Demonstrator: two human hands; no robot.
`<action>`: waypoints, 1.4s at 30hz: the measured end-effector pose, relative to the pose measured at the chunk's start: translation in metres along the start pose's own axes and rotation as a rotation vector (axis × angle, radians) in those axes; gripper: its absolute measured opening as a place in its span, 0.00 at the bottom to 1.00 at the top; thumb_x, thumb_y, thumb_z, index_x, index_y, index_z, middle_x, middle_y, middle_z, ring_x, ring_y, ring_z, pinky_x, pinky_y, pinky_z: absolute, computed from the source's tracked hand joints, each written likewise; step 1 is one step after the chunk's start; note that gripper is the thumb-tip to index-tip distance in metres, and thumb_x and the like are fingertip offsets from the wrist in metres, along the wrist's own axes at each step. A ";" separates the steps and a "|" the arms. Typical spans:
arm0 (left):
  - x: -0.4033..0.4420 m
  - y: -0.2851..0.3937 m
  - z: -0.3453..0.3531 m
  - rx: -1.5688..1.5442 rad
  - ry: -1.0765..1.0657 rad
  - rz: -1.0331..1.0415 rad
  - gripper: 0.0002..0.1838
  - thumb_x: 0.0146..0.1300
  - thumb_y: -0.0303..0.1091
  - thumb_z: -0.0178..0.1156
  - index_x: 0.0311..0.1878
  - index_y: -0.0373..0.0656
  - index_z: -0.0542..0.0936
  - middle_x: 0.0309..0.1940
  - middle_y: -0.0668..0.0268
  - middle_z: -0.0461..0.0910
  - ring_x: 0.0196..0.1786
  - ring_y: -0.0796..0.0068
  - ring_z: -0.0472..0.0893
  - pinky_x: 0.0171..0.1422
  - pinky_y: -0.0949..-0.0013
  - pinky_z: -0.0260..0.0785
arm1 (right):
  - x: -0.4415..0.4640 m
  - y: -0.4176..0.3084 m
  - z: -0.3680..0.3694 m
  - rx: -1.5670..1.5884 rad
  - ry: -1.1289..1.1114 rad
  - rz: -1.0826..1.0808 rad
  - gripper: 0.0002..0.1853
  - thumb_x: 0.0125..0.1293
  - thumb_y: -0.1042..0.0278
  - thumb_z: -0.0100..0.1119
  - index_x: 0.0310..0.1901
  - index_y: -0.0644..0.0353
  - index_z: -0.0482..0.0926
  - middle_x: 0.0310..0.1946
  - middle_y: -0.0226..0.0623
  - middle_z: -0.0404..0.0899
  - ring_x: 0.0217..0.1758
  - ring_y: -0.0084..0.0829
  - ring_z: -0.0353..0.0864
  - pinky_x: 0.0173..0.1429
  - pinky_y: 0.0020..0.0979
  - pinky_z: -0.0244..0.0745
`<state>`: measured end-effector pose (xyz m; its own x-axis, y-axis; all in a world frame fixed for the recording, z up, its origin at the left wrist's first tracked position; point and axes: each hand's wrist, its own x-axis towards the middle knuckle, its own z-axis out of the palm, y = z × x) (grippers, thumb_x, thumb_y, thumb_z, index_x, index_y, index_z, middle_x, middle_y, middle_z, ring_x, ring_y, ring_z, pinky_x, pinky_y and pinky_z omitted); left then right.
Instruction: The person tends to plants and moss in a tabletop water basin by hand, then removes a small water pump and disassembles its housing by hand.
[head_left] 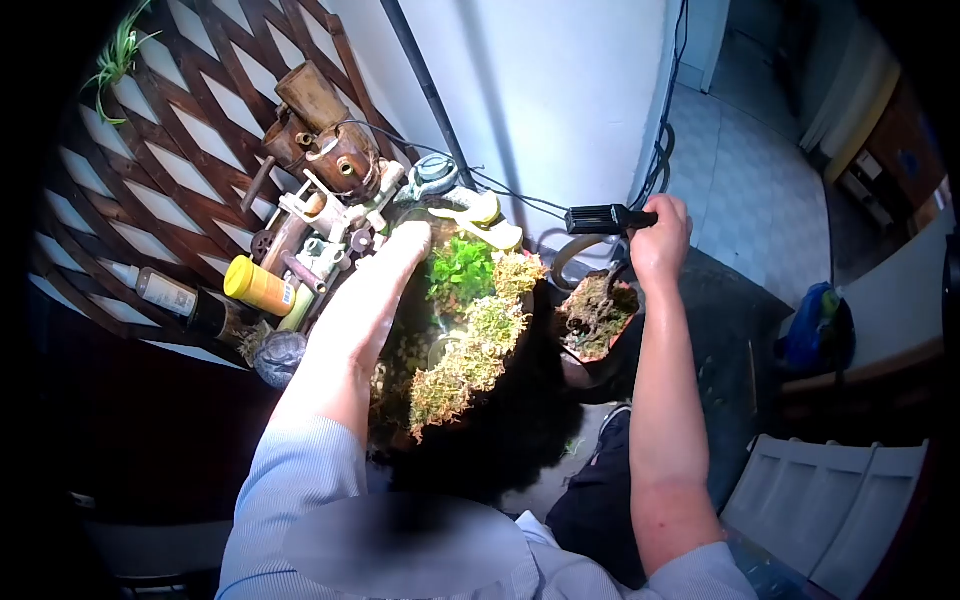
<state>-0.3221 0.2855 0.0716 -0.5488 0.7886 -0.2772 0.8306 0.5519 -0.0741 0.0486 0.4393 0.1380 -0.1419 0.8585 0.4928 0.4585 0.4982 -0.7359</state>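
"Lattice (190,115) fills the background to the left of the left hand (408,243), doesn't it?"

"Yes, dark slats. Beyond both hands is a white wall (570,90), and a black pole (428,85) slants up across it."

"How is the left hand?"

"Stretched out, just beside a green plant (462,265) on its right. Its fingers are lost in glare, so I can't tell whether they're wide, narrow or round something."

"What else is near it?"

"Brown pots (340,165) beyond it and to its left, and a yellow tub (258,287) further left. Moss (475,355) runs from its right down towards the body, lit brightly."

"And the right hand (664,238)?"

"Closed round the handle of a black tool (593,220). That one's clear enough: a ribbed block sticks out to the left of the fist."

"Anything under it?"

"Lower in the view and a bit to its left, a planted pot (597,318), with the green plant well over towards the other hand."

"Off to the right?"

"Pale floor (745,190) beyond that hand, and a blue bag (812,325) well to its right, nearer the body."
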 end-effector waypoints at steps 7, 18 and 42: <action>0.005 0.003 0.001 -0.026 -0.041 -0.008 0.14 0.59 0.39 0.54 0.40 0.41 0.83 0.40 0.52 0.82 0.46 0.56 0.81 0.50 0.58 0.72 | -0.001 -0.004 0.001 0.021 0.028 -0.023 0.11 0.44 0.83 0.56 0.31 0.60 0.74 0.41 0.38 0.74 0.48 0.47 0.69 0.54 0.41 0.65; 0.020 0.008 0.018 -0.084 -0.008 -0.081 0.15 0.59 0.39 0.55 0.45 0.43 0.83 0.45 0.55 0.82 0.49 0.59 0.81 0.53 0.60 0.72 | 0.001 0.001 0.010 -0.027 0.049 -0.072 0.14 0.41 0.81 0.64 0.31 0.58 0.73 0.41 0.35 0.76 0.47 0.46 0.71 0.51 0.39 0.68; -0.019 0.005 -0.030 0.118 -0.025 0.147 0.17 0.58 0.40 0.54 0.39 0.34 0.81 0.38 0.46 0.81 0.45 0.51 0.81 0.50 0.56 0.72 | -0.001 -0.009 -0.003 -0.039 0.000 -0.072 0.11 0.44 0.81 0.59 0.32 0.59 0.74 0.41 0.36 0.75 0.49 0.47 0.69 0.54 0.41 0.66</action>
<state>-0.3105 0.2819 0.1052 -0.4193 0.8508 -0.3169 0.9078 0.3944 -0.1424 0.0471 0.4338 0.1459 -0.1755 0.8209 0.5435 0.4812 0.5531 -0.6800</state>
